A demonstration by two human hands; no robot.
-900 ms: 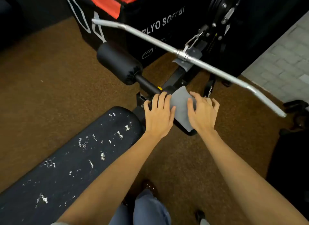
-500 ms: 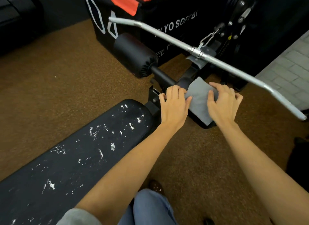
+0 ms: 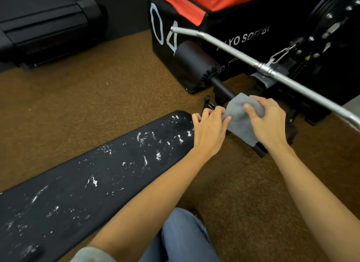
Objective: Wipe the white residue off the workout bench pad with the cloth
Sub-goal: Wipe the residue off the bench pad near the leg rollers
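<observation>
The long black bench pad [image 3: 93, 183] runs from the lower left up to the middle and is speckled with white residue [image 3: 155, 142] along its length. Just past its far end a grey cloth [image 3: 240, 119] lies bunched over a small black pad. My right hand [image 3: 266, 121] grips the cloth's upper right part, thumb pressed into it. My left hand [image 3: 209, 129] pinches the cloth's left edge with its fingertips, right at the bench pad's tip.
A silver cable bar [image 3: 272, 70] crosses above the hands on the right. A black foam roller [image 3: 194, 66] sticks out behind the cloth. A black and red plyo box [image 3: 224, 23] stands at the back, and a treadmill [image 3: 44, 23] at the top left. Brown carpet covers the floor.
Both hands lay flat on the cloth before; now they have closed on it and bunched it up. The view has shifted, showing more of the bench pad and the treadmill.
</observation>
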